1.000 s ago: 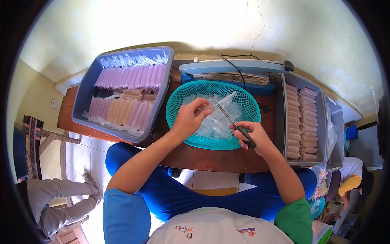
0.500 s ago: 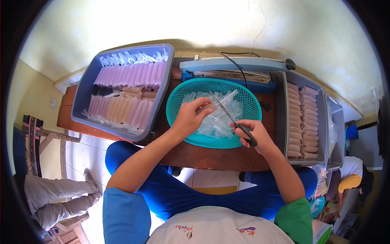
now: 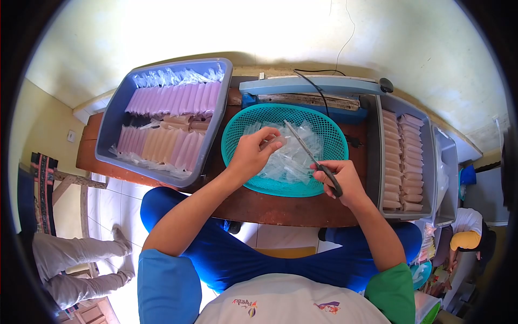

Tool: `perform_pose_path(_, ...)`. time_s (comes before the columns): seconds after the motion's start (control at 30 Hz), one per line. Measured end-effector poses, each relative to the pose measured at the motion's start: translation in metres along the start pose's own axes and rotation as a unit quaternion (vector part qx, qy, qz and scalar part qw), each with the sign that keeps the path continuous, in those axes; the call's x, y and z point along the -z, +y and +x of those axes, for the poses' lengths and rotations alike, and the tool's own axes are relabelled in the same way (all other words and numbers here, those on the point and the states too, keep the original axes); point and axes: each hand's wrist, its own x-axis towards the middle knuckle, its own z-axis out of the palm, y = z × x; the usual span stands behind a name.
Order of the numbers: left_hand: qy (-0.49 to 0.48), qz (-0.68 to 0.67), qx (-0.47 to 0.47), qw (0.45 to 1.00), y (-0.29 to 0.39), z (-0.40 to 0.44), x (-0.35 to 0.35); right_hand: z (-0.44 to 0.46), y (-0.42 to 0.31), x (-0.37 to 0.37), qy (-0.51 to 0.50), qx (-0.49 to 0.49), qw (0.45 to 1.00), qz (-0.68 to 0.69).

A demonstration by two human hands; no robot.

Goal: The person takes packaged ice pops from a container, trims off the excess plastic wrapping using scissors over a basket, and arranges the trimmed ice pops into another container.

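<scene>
My left hand [image 3: 254,153] is over the left part of a turquoise mesh basket [image 3: 232,129], its fingers closed on a small piece of clear plastic [image 3: 274,141]. In my right hand [image 3: 341,179], at the basket's right rim, is a pair of scissors [image 3: 303,143]. Their blades point up and to the left, a little right of my left fingertips, and look closed. Many clear plastic strips [image 3: 294,164] lie loose in the basket below both hands.
A grey-blue tub [image 3: 225,81] of filled pink and tan tubes stands left. A blue sealer [image 3: 318,85] with a cable lies behind the basket. Right is a grey tray [image 3: 426,162] of tan tubes. A person's legs [image 3: 81,259] show lower left; another person [image 3: 467,227] is far right.
The scissors have shifted slightly right, away from my left hand, and a strip near their blades is no longer seen sticking out. My left hand has barely moved.
</scene>
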Motion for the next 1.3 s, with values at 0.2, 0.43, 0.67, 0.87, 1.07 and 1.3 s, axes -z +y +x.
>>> perform_pose_path(0.2, 0.009, -0.005, 0.018, 1.0, 0.005, 0.001, 0.005, 0.006, -0.01, 0.001, 0.015, -0.024, 0.99, -0.141)
perform_pose_path(0.43, 0.035, -0.142, 0.031, 0.989, 0.002, 0.005, 0.007, 0.033, 0.014, -0.021, 0.039, 0.219, 0.868, -0.444)
perform_pose_path(0.67, 0.011, -0.163, 0.044, 0.986, 0.01, 0.002, 0.013, 0.053, 0.043, -0.041, 0.077, 0.245, 0.796, -0.548)
perform_pose_path(0.87, -0.033, -0.254, 0.037, 0.966, 0.023, -0.003, 0.003, 0.031, 0.0, -0.032, 0.008, 0.242, 0.942, -0.233)
perform_pose_path(1.07, -0.126, -0.35, 0.072, 0.925, 0.042, -0.007, -0.032, 0.011, -0.013, 0.007, -0.015, 0.191, 0.98, -0.054)
perform_pose_path(1.3, -0.227, -0.336, 0.086, 0.91, 0.064, 0.005, -0.09, -0.02, -0.012, 0.066, -0.015, 0.179, 0.983, -0.031)
